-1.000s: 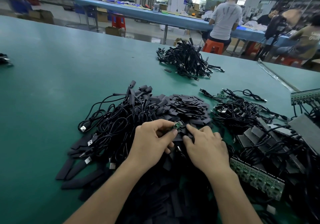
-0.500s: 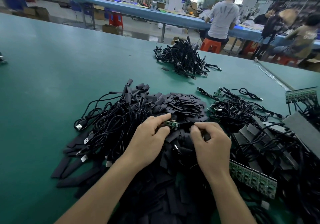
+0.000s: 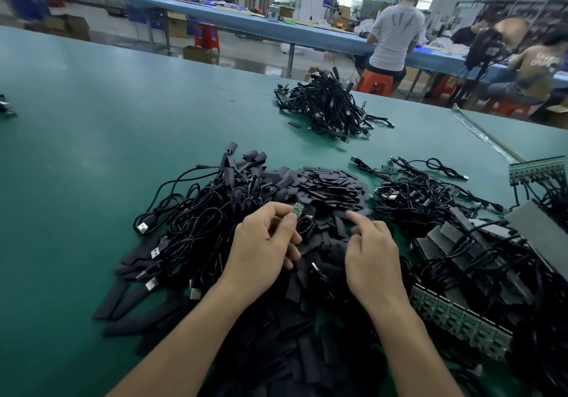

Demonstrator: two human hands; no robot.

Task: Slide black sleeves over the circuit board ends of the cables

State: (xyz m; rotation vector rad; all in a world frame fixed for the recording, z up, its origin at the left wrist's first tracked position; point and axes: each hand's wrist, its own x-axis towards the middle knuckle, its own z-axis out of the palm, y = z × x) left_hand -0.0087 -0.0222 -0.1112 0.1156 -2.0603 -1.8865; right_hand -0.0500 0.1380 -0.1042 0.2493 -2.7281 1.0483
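Comparing with a moment ago, we find the board now turned upright, pinched bare in the left hand over the sleeves on the bench, while the right hand, loosely open and empty, reaches for one; sleeving judged not begun.

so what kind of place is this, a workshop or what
Most likely an electronics assembly factory: a green worktable heaped with black cables and loose sleeves, a left hand pinching a circuit board, and other workers seated at a blue bench.
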